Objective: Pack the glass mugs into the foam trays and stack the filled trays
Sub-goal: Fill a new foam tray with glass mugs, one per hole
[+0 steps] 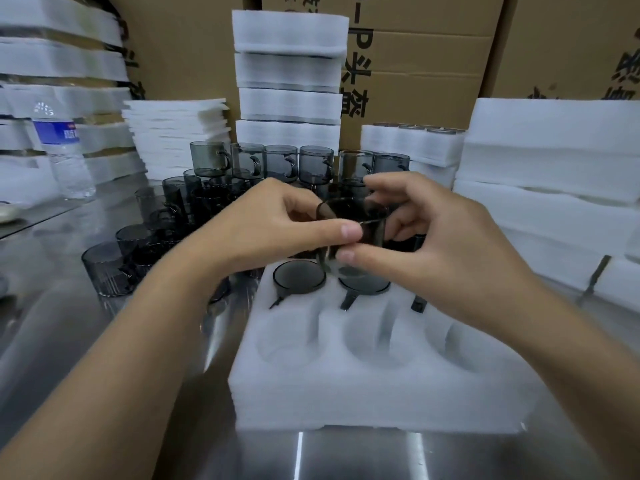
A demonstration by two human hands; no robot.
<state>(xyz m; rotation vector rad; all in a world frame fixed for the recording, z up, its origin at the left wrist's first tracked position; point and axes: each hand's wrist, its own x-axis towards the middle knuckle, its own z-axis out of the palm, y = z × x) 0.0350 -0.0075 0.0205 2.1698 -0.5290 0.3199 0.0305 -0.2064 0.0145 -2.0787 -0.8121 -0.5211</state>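
Observation:
A white foam tray [363,386] lies on the steel table in front of me. Its far row holds dark glass mugs [299,277], their handles pointing toward me; the three near pockets are bare. Above the far row I hold one smoky glass mug [360,220] between both hands. My left hand [277,223] pinches its rim from the left. My right hand [433,233] curls round it from the right, thumb under the near side. Several loose mugs [242,164] stand behind and to the left.
Filled foam trays are stacked at the back centre [289,77] and at the right [554,174]. A pile of foam sheets [176,133] and a water bottle [64,150] stand at the left. Cardboard boxes [433,46] wall off the back.

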